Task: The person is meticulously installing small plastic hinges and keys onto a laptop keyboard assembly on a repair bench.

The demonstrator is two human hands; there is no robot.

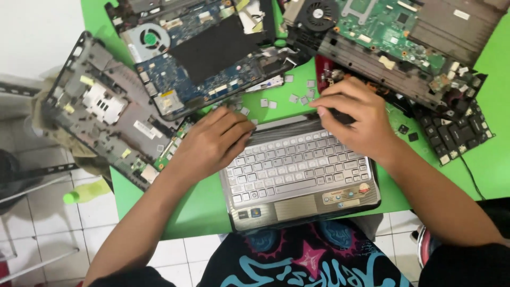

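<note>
Silver laptop base [297, 175] w/ white keys sits on the green table [202, 207], right at the near edge in front of the person. Long axis runs left-right, slightly tilted so the right end is a bit further away. Palm rest + touchpad face the person, hinge side points away toward the pile of parts.

Both hands are on its far edge. Left hand [212, 141] lies palm down on the top-left corner, fingers together and curled over the top key row, not clearly gripping anything. Right hand [353, 114] is over the top-right corner, fingers bent and pinched on a small dark part at the hinge strip; can't tell what exactly.

Just past the base: loose grey keycaps [295, 95] scattered on the table. Further out, a blue motherboard w/ fan [196, 53] to the left, a gutted grey chassis [106, 111] hanging off the table's left edge, a green board w/ black fan [382, 26] top right, and a black keyboard piece [457, 133] near the right wrist.
</note>
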